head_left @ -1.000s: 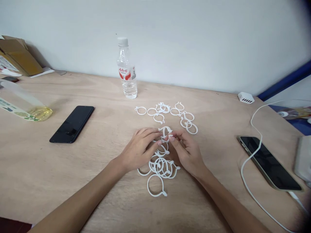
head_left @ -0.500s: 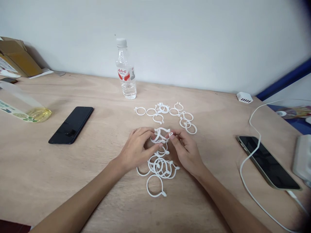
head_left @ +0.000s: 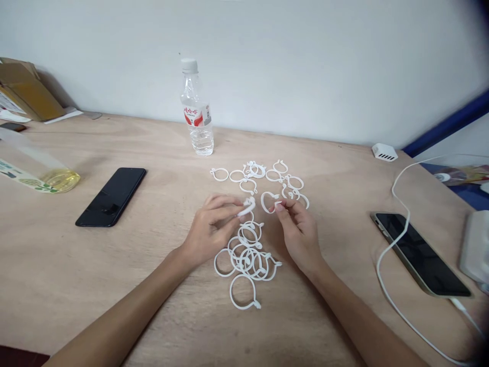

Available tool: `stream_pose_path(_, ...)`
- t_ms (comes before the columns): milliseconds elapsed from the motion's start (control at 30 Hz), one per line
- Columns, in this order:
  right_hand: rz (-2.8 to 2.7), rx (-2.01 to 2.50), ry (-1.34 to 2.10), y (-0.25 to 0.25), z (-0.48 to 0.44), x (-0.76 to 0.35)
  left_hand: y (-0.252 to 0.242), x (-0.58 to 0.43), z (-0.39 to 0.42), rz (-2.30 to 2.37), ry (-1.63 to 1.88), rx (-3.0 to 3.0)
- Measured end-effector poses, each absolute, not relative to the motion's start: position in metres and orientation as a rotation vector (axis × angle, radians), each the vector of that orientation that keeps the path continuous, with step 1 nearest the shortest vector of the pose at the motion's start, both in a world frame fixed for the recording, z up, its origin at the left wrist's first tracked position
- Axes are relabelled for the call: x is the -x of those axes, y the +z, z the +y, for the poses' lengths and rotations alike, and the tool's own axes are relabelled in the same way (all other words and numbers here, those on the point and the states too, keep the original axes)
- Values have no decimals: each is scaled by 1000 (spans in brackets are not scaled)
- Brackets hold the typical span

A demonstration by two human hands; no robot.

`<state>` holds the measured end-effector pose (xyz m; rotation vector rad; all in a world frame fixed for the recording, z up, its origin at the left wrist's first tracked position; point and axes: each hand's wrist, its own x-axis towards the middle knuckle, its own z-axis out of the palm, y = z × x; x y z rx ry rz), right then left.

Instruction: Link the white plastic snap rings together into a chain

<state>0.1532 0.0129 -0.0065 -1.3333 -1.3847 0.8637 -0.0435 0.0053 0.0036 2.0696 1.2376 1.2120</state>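
Left hand (head_left: 214,224) pinches a blurred white piece (head_left: 248,207), right hand (head_left: 300,229) pinches a white ring (head_left: 263,202), overlapping rings (head_left: 246,261) lie between them.

In the upper middle, red characters 娃哈哈 stand on the white label (head_left: 196,115) of the clear bottle (head_left: 193,96); lettering on the left-edge bottle (head_left: 40,168) is unreadable.

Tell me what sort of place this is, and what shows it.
Probably a home or office workspace; which, I can't tell. A wooden table stands against a plain wall, with a plugged-in phone and an upright bottle on it.
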Motion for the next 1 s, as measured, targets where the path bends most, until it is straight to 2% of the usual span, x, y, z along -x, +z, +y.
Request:
stream_pose_path(100, -1369, 1325, 867, -5, 13, -153, -2, 53, 11, 1573, 1257, -2214)
stream_pose_path(200, -1430, 1295, 903, -4, 12, -153, -6, 59, 16, 1675, 1146, -2265)
stream_pose_path(433, -1481, 1170, 1079, 0, 8, -152, 1, 50, 8, 1497, 1240, -2413)
stream_pose_path(600, -1471, 1155, 1226, 1, 3, -152, 7, 41, 0, 1469, 1093, -2430)
stream_pose_path(1000, -1542, 1088, 1289, 0, 2, -154, 10, 32, -5, 1250, 887, -2405)
